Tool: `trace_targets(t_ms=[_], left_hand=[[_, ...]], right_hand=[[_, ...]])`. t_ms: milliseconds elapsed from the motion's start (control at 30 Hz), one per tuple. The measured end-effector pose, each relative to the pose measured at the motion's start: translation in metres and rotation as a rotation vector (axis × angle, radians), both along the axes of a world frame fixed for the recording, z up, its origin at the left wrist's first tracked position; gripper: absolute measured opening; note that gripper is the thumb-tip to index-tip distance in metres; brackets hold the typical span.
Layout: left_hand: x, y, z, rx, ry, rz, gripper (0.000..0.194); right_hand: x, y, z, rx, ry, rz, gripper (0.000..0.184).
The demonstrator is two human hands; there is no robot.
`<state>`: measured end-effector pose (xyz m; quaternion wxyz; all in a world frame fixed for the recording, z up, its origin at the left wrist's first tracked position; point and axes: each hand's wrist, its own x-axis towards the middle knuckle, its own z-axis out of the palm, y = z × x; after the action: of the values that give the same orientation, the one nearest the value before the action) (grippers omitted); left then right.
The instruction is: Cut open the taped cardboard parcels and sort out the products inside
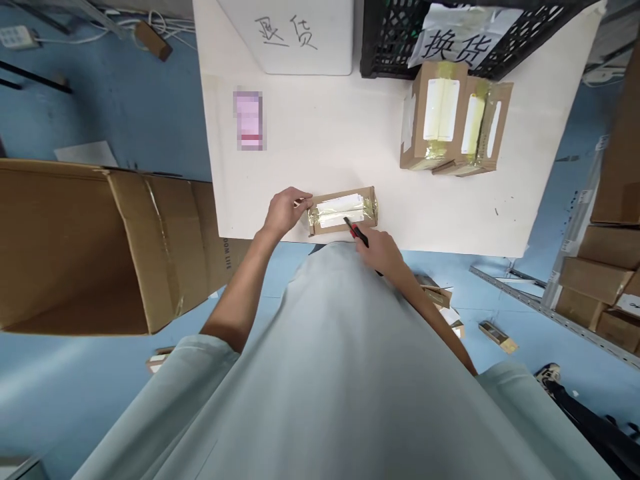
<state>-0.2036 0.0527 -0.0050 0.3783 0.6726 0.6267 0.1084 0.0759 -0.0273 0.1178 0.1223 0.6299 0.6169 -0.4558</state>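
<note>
A small taped cardboard box with a white label lies near the front edge of the white table. My left hand grips its left end, thumb and fingers pinched at the upper left corner. In my right hand is a box cutter with a black and red handle. The cutter's tip is over the label at the middle of the box; whether it touches the tape I cannot tell.
Taped boxes stand at the right before a black crate. A white bin is at the back, a blurred pink item at left. A large open carton flanks the table. A person's shoe shows lower right.
</note>
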Motion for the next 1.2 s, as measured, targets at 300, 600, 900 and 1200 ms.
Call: trace_targets(t_ms=[300, 600, 900, 1200], left_hand=[[-0.01, 0.017, -0.019, -0.116, -0.216, 0.081, 0.027], [-0.011, 0.017, -0.023, -0.113, -0.236, 0.087, 0.026], [-0.006, 0.01, -0.021, -0.101, -0.237, 0.096, 0.018], [0.002, 0.006, -0.009, -0.09, -0.184, 0.132, 0.015]], right_hand=[[-0.071, 0.029, -0.025, -0.013, 0.189, -0.046, 0.04], [-0.097, 0.039, -0.026, -0.03, 0.079, -0.031, 0.031], [-0.097, 0.019, -0.023, -0.055, -0.034, 0.127, 0.03], [-0.075, 0.022, -0.007, -0.096, 0.065, 0.146, 0.027]])
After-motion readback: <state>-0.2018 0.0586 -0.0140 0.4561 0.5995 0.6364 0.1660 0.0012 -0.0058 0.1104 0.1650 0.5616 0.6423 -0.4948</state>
